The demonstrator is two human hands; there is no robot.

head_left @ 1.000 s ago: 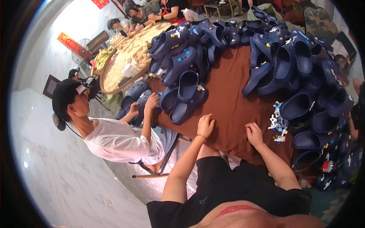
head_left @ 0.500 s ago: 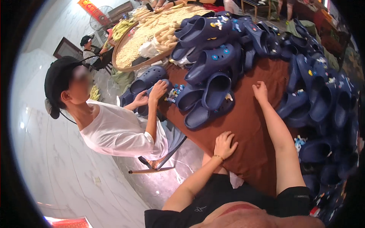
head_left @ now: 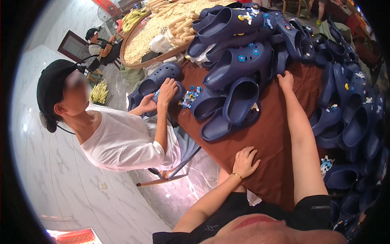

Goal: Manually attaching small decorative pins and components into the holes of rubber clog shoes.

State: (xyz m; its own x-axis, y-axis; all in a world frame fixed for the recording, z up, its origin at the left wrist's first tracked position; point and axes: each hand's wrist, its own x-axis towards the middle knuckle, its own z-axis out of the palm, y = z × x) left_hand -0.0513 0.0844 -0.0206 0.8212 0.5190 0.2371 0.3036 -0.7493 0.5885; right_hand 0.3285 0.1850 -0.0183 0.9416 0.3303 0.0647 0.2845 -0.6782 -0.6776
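My left hand [head_left: 245,161] lies on the brown cloth [head_left: 270,134] near the table's front edge, fingers stretched out and holding nothing. My right hand [head_left: 286,80] reaches forward across the cloth, its fingers slightly apart, at the lower end of a navy clog [head_left: 281,59]. Whether the fingertips touch that clog I cannot tell. Left of the right hand are several stacked navy clogs, with an upright one [head_left: 241,101] leaning in front and a clog with blue flower charms [head_left: 235,67] above it.
A large pile of navy clogs [head_left: 355,118] runs down the right side. On the left, a co-worker in a white shirt [head_left: 122,140] handles a clog [head_left: 172,96] beside loose charms [head_left: 190,97]. Behind stands a round tray [head_left: 125,53] of corn kernels and cobs.
My right hand has moved forward, up to the clogs at the back. My left hand stays resting on the cloth. The view has shifted slightly.
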